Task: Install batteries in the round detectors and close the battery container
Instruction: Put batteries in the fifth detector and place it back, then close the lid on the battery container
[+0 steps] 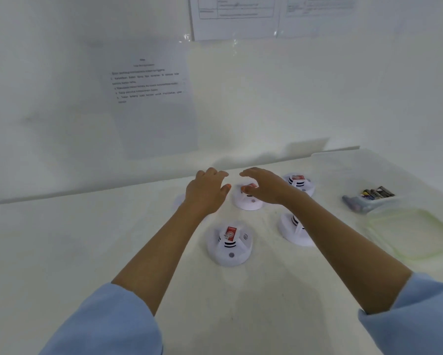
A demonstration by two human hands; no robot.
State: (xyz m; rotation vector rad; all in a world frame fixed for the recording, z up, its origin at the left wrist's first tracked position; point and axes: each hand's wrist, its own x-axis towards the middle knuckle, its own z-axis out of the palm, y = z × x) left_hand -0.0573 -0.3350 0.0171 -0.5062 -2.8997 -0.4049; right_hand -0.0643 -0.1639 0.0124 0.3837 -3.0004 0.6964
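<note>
Several round white detectors with red labels lie on the white table. One detector (248,202) sits at the far middle, between my hands. My left hand (207,193) hovers just left of it with relaxed fingers and holds nothing. Above and partly over that detector reaches my right hand (264,187), fingers spread and empty. A nearer detector (229,243) lies in front, another (293,231) is partly hidden under my right forearm, and a further one (301,184) lies at the back right. A clear container (384,203) at the right holds several batteries (376,193).
A clear lid (415,234) with a greenish rim lies in front of the battery container. A small white round piece (179,201) peeks out left of my left hand. Printed sheets (148,83) hang on the white wall behind the table.
</note>
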